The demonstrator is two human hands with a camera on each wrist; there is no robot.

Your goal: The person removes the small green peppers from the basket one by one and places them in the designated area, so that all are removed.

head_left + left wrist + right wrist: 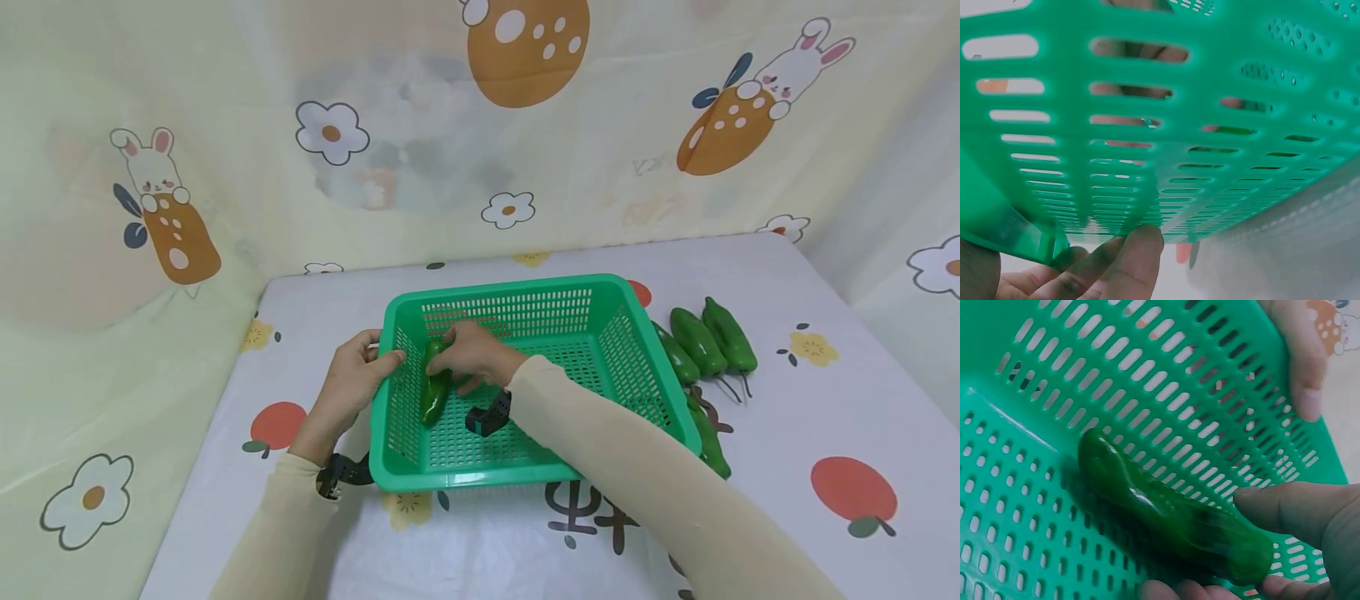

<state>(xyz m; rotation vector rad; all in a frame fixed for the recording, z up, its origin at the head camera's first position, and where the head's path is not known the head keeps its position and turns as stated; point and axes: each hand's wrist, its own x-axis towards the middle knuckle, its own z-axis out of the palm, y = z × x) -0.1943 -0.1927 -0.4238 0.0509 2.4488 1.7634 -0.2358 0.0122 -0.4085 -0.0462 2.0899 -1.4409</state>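
Observation:
A green plastic basket [525, 479] with slotted walls stands on the table. My left hand [360, 371] holds its left rim, thumb over the edge and the other fingers outside; in the left wrist view those fingers [1132, 269] show below the slotted wall. Inside, along the left wall, lies a glossy green pepper [433, 404]. My right hand [476, 354] reaches in and grips the pepper's far end. In the right wrist view the thumb [1297, 503] is on the wall side of the pepper [1147, 506], with fingertips along its other side.
Several more green peppers [697, 342] lie on the table right of the basket, one [708, 442] close against its right side. The patterned tablecloth [787, 417] covers the table. A printed curtain [420, 167] hangs behind it.

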